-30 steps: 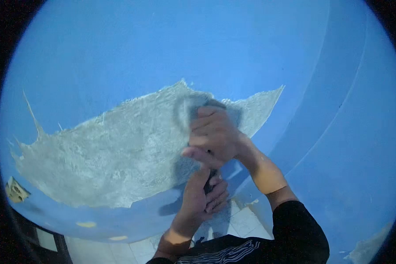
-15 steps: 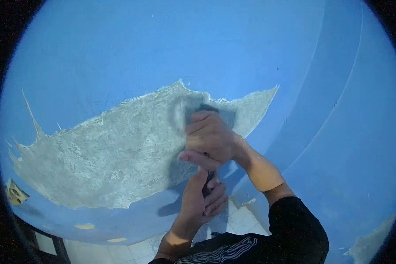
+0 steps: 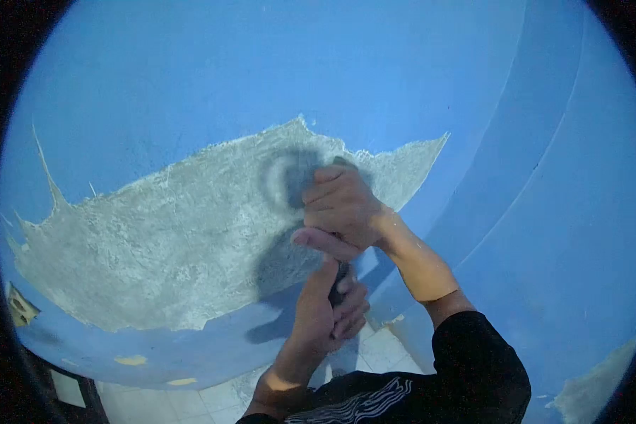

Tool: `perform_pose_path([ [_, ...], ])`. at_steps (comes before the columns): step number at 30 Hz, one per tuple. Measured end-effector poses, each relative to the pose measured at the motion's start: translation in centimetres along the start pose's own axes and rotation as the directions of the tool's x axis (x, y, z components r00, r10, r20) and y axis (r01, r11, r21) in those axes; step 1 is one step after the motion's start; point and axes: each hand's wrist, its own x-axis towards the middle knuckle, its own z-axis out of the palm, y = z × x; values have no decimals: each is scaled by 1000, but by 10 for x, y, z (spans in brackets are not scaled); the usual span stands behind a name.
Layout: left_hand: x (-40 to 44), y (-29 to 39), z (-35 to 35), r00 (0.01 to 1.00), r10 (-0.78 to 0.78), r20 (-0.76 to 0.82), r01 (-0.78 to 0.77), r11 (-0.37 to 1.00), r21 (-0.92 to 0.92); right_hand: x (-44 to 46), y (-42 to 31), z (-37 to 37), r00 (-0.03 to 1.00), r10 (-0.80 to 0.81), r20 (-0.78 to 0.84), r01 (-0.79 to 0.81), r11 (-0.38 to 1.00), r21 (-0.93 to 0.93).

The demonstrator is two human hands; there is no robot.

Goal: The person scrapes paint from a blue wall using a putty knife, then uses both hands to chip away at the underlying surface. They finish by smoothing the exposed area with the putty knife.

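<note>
A dark-handled tool (image 3: 339,283) stands between my hands, mostly hidden by them. Around its lower part wraps my left hand (image 3: 325,307), thumb pointing up. Just above, my right hand (image 3: 343,210) is closed round the upper part, its thumb stretched to the left. A small piece of the tool's dark head shows beyond my right knuckles, near the top edge of a bare grey patch (image 3: 162,240) on the blue wall (image 3: 261,63). Ragged paint edges border the patch. Shadows of the hands and tool fall on it.
An opening with a torn edge (image 3: 21,307) is in the wall at the far left. Below are pale floor tiles (image 3: 219,396) and a dark frame (image 3: 67,389). Another grey patch (image 3: 593,385) shows at the lower right, and a wall corner runs down the right side.
Both hands keep their grip on the tool. Against the wall patch they have shifted slightly downward, and their shadow has spread further left. The view has moved a little.
</note>
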Motion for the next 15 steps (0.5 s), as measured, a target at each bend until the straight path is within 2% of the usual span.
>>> perform_pose_path([
  [2, 9, 6, -3, 1000, 21, 8, -22, 1000, 20, 2, 0, 2, 1000, -12, 26, 14, 999, -49],
  [5, 1, 3, -7, 999, 31, 17, -31, 999, 37, -4, -4, 10, 999, 18, -41, -21, 997, -74],
  [7, 9, 9, 2, 998, 40, 55, -42, 998, 37, -4, 8, 11, 996, -81, -46, 74, 986, -151],
  [10, 25, 21, 13, 995, 34, 97, -35, 999, 16, 7, 17, -27, 1000, 6, -16, -9, 983, -184],
  [13, 24, 19, 11, 991, 39, 125, -53, 992, 111, -3, 11, -16, 996, 52, -66, -56, 997, -60],
  [15, 15, 9, 8, 994, 8, 108, -13, 999, 44, -3, 2, -10, 997, 52, -56, -55, 997, -50],
])
